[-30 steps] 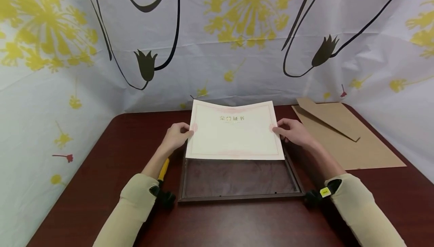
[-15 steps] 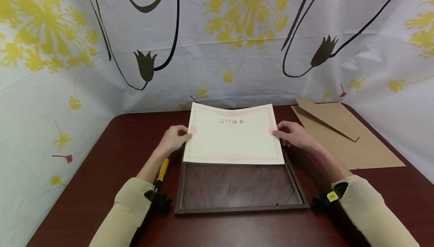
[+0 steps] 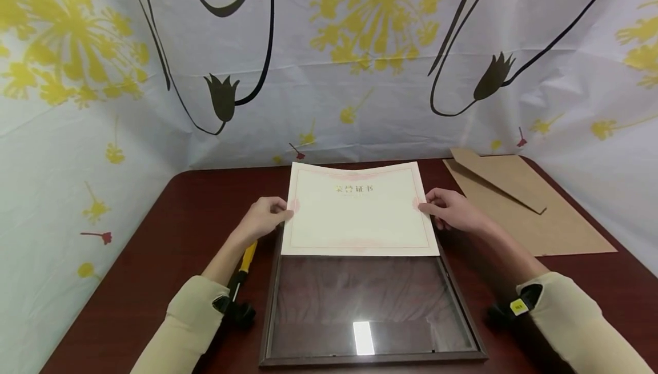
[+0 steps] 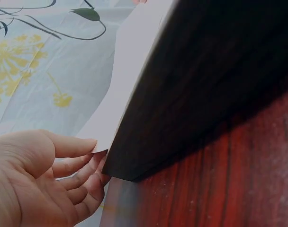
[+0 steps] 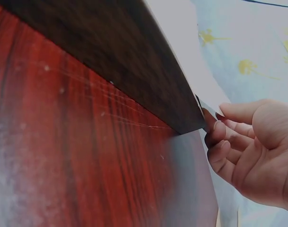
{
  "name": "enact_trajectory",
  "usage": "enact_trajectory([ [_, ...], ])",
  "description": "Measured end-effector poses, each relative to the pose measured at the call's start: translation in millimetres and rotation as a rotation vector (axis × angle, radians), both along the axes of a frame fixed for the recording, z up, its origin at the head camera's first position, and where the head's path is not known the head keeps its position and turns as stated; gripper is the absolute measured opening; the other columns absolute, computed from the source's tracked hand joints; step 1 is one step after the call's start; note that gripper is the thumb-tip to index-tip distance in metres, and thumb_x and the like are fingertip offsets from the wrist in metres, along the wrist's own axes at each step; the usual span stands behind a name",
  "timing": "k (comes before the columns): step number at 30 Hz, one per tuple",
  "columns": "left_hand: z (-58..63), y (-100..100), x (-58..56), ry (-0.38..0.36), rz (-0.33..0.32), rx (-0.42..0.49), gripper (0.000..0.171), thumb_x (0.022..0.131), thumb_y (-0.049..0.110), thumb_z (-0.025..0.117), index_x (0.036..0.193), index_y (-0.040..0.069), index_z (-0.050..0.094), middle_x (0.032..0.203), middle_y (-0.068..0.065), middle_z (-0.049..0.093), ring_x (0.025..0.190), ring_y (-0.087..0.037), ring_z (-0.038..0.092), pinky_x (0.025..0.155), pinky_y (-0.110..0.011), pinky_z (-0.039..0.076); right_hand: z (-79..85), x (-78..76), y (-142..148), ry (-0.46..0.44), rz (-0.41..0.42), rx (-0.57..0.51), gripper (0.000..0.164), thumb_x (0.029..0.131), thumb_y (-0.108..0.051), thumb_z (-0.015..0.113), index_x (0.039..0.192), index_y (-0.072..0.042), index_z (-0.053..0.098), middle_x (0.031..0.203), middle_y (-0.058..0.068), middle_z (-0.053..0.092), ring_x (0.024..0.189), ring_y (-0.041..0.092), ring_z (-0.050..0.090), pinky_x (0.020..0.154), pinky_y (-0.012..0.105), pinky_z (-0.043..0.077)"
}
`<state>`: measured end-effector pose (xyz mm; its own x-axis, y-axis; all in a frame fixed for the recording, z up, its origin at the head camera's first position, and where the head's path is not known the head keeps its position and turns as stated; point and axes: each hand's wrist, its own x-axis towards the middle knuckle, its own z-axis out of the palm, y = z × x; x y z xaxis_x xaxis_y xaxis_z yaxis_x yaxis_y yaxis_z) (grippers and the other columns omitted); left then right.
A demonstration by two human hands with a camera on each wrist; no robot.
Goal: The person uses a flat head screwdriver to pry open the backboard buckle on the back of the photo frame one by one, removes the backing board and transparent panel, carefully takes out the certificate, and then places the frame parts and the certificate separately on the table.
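Note:
A cream certificate (image 3: 357, 222) with a pink border and gold Chinese lettering lies over the far part of a dark brown picture frame (image 3: 308, 360). My left hand (image 3: 261, 218) pinches its left edge between thumb and fingers. The right hand (image 3: 456, 212) pinches the opposite edge. In the left wrist view, the left hand (image 4: 44, 182) has the certificate (image 4: 108, 109) under its thumb, with fingertips right at the corner of the frame (image 4: 177, 99). The right wrist view shows the right hand (image 5: 260, 151) likewise at the frame's other corner (image 5: 134, 56). The frame's far end is hidden.
A brown backing board (image 3: 570, 237) with a folded stand flap (image 3: 496, 180) lies at the back right. By my left forearm is a screwdriver (image 3: 249, 257) with a yellow and black handle, partly hidden. A patterned cloth (image 3: 329, 105) hangs behind the table (image 3: 216, 191).
The frame has come toward me, showing more of its glass and a bright reflection. The certificate and both hands have moved slightly down in view. Both hands keep their grip.

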<state>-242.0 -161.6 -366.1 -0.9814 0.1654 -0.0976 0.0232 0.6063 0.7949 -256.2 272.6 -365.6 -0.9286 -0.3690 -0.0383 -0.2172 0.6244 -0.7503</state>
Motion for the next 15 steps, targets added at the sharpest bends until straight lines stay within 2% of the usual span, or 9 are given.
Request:
enact_trajectory([
  [3,1.1,0,0.7,-0.012,-0.013,0.014,0.023,0.101,0.017,0.063,0.114,-0.001,0.065,0.099,-0.012,0.067,0.08,-0.022,0.06,0.069,-0.033,0.049,0.4,0.7,1,-0.002,0.003,-0.007,0.027,0.102,-0.024,0.062,0.104,0.001,0.053,0.064,0.006,0.054,0.054,0.019,0.05,0.052,0.031,0.045],
  [7,6.2,1,0.7,0.002,-0.01,0.046,0.022,0.101,0.017,0.063,0.114,-0.001,0.065,0.091,-0.01,0.067,0.074,-0.022,0.06,0.065,-0.032,0.046,2.4,-0.1,2,0.05,0.003,-0.042,0.024,0.102,-0.02,0.063,0.103,0.002,0.054,0.062,0.005,0.053,0.053,0.017,0.05,0.049,0.03,0.043],
  [11,15.2,4,-0.3,0.069,0.005,0.093,0.02,0.101,0.018,0.063,0.112,0.002,0.065,0.081,-0.01,0.065,0.073,-0.032,0.058,0.061,-0.031,0.041,8.5,-2.0,2,0.142,-0.046,-0.085,0.024,0.101,-0.02,0.064,0.102,0.002,0.056,0.061,0.006,0.053,0.052,0.017,0.049,0.048,0.029,0.041],
  [15,25.0,13,-3.3,0.175,0.036,0.124,0.018,0.101,0.018,0.065,0.111,0.003,0.067,0.082,-0.01,0.066,0.078,-0.039,0.063,0.061,-0.031,0.042,17.7,-3.9,4,0.24,-0.131,-0.105,0.026,0.102,-0.024,0.064,0.104,0.001,0.058,0.064,0.009,0.055,0.053,0.02,0.051,0.047,0.03,0.041],
])
